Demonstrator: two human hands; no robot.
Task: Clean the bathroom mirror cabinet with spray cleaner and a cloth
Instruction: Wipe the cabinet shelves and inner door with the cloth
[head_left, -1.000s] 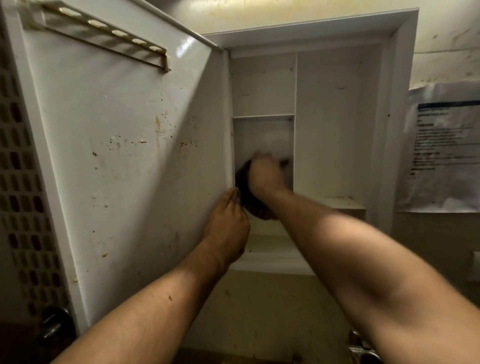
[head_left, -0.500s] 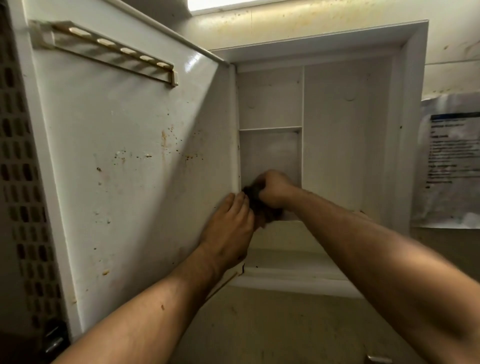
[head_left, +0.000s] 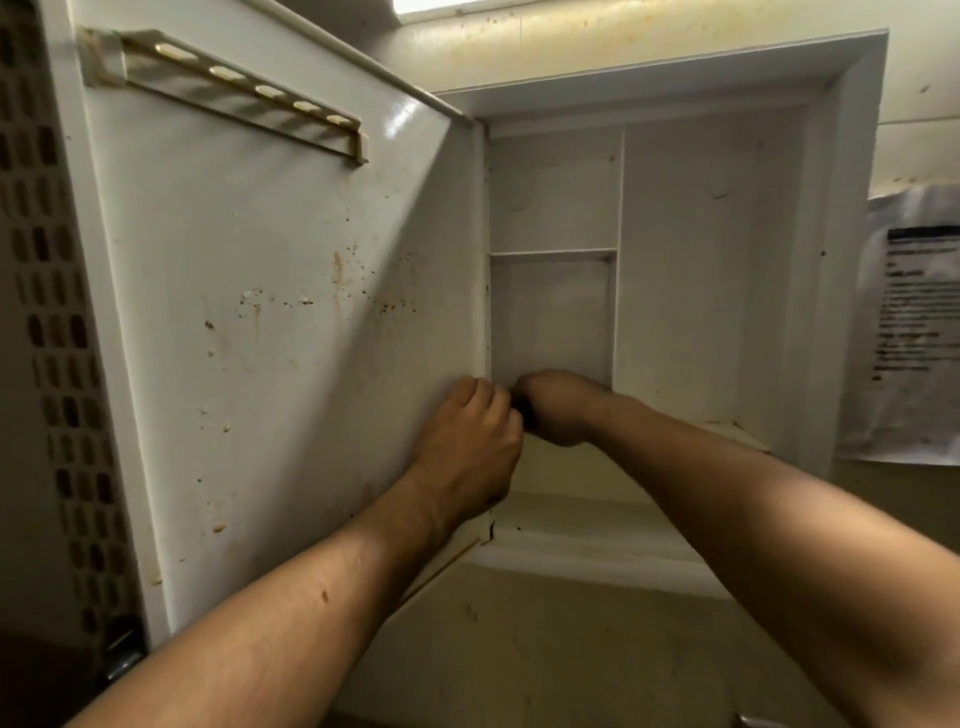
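While my right hand (head_left: 556, 408) bunches the dark cloth (head_left: 524, 413) at the floor of the cabinet's (head_left: 852, 260) lower-left compartment, I judge it best to press into the hinge-side corner and drag outward; my left hand (head_left: 467, 441) lies curled against the open door (head_left: 260, 312), its hold unclear; the spray is out of view; the wall notice (head_left: 914, 322) is too blurred to read.

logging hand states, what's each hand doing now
left hand: fingers curled, holding what cannot be told
right hand: closed, holding the dark cloth
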